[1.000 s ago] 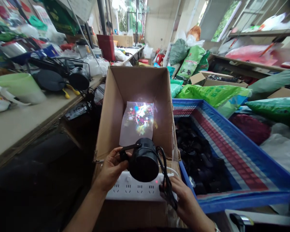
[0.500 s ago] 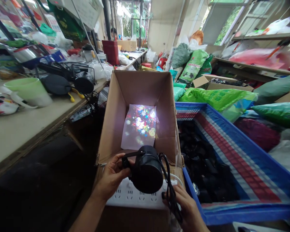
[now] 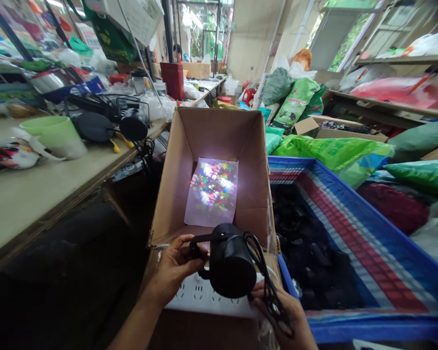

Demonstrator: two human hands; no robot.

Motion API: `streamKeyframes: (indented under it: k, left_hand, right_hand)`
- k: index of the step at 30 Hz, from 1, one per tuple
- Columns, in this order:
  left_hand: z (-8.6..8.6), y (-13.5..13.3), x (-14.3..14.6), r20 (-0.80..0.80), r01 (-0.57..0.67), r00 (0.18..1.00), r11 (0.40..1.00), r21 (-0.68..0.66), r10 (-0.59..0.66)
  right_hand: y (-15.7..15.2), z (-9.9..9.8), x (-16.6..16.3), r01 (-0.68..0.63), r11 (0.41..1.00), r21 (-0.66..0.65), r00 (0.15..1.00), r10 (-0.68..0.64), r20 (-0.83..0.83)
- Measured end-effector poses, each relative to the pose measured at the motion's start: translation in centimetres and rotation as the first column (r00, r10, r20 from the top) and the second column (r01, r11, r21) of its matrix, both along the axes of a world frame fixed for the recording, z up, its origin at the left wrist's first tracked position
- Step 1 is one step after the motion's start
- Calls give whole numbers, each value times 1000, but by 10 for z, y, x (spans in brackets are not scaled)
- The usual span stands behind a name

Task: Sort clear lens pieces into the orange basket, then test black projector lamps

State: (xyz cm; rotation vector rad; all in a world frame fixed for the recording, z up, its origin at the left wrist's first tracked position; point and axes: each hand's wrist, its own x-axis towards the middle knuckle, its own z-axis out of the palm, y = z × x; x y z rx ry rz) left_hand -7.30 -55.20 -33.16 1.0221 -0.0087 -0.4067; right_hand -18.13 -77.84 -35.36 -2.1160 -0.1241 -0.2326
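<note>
My left hand (image 3: 173,272) grips the bracket of a black projector lamp (image 3: 233,267), its round back facing me. A bundled black cord (image 3: 271,291) hangs from the lamp's right side, across my right hand (image 3: 280,304). The fingers of that hand are pinched at the right end of a white power strip (image 3: 204,294), around a small black plug now mostly hidden by lamp and cord. Coloured light patterns fall on a white sheet of paper (image 3: 211,216) inside an open cardboard box (image 3: 250,189), just beyond the lamp.
To the right stands a blue crate (image 3: 382,214) with a striped lining and many black items inside. On the left, a worktable (image 3: 25,194) carries a pale green mug (image 3: 56,136) and another black lamp (image 3: 134,125). Green bags (image 3: 324,150) lie behind the crate.
The projected patterns on the paper have changed and look more crowded. The lamp and both hands have shifted slightly right in view, and the lamp now hides the plug in my right fingers.
</note>
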Motion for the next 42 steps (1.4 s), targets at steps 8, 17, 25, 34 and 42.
streamKeyframes:
  k: [8, 17, 25, 34, 42]
  left_hand:
    - [8, -18, -24, 126, -53, 992, 967, 251, 21]
    - [20, -35, -49, 676, -423, 728, 702, 573, -113]
    - [12, -54, -80, 870, -559, 264, 669, 489, -416]
    - [35, -56, -75, 889, -526, 253, 717, 457, -381]
    - [54, -54, -71, 805, -383, 556, 796, 468, -206]
  right_hand:
    - [6, 0, -8, 128, 966, 227, 988, -104, -114]
    - [3, 34, -9, 222, 799, 558, 967, -104, -235]
    - [5, 35, -5, 227, 935, 271, 974, -212, -83]
    - [-23, 20, -16, 158, 980, 122, 987, -157, -17]
    - [-42, 22, -32, 116, 941, 317, 990, -83, -115]
